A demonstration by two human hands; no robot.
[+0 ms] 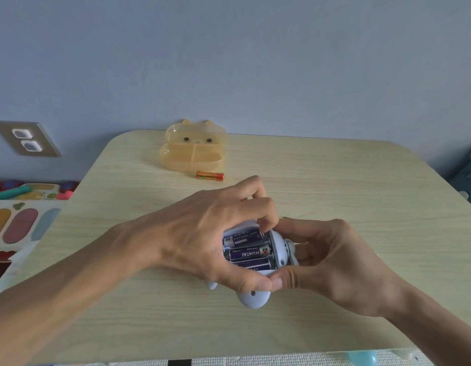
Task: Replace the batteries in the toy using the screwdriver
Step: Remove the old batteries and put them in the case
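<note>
A pale blue-white toy (278, 249) lies belly-up on the table between both hands, its battery bay uncovered. Three purple batteries (249, 253) lie side by side in the bay. My left hand (202, 233) wraps the toy from the left, its fingertips pressing on the far battery. My right hand (332, 262) grips the toy from the right, and both thumbs meet at its near edge. One orange battery (210, 175) lies loose farther back on the table. No screwdriver is clearly visible; a thin metallic tip (288, 218) peeks out behind my right hand.
A translucent yellow bear-shaped box (194, 149) stands open at the back of the light wooden table (334, 186). Colourful toys and a play mat (20, 220) lie on the floor to the left. A wall socket (27, 140) is on the blue wall.
</note>
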